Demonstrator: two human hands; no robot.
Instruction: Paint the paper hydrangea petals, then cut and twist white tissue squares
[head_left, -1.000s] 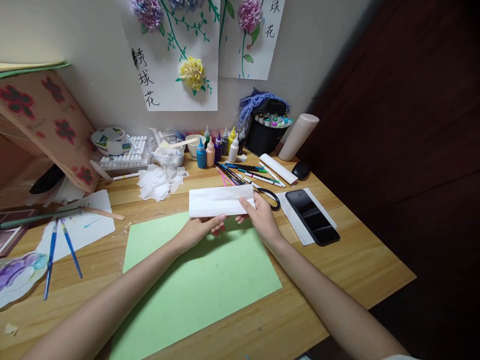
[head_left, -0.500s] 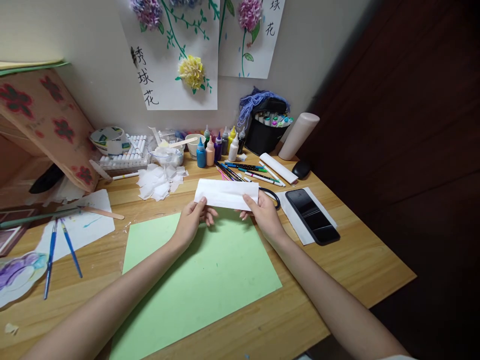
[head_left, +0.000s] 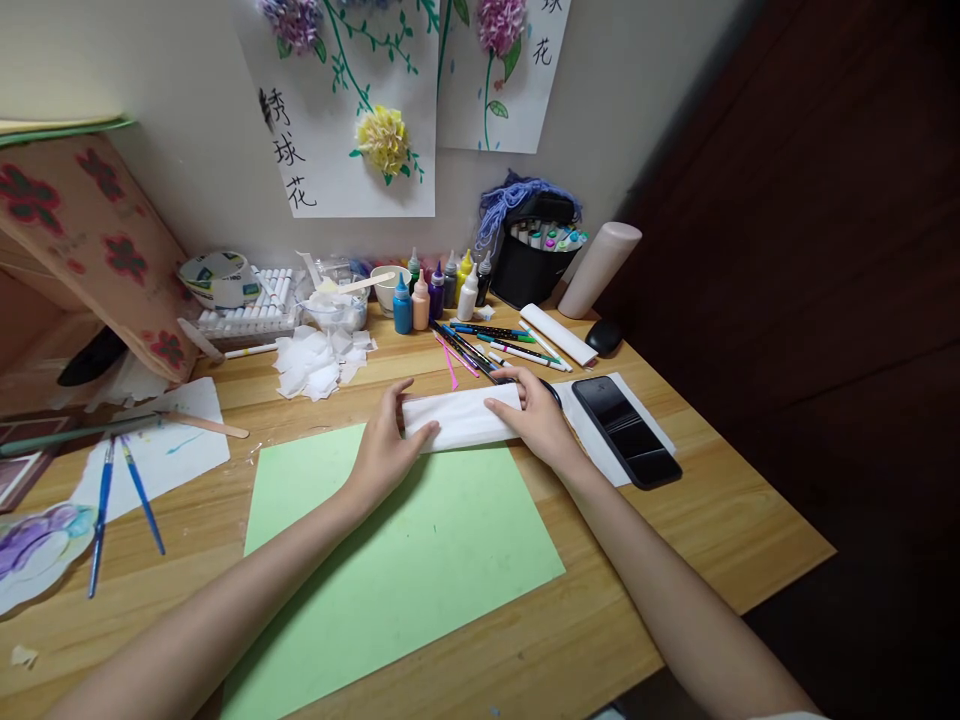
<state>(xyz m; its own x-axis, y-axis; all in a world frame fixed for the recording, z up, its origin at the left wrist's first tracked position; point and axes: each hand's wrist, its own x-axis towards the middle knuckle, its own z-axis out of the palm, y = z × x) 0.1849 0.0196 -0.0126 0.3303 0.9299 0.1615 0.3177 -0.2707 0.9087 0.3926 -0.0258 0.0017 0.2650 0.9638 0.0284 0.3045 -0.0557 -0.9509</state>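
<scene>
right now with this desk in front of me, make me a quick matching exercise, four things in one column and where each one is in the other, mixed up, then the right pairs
Things
1. strip of white paper
2. phone
3. green sheet
4. yellow flower

Places
A. on a poster
B. spread flat on the table
C. held by the left hand and the right hand
D. resting on a white sheet

Pairs: 1-C, 2-D, 3-B, 4-A

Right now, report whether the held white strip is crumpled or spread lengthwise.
Spread lengthwise: the white strip spans from the left hand to the right hand, its long edges nearly straight.
</scene>
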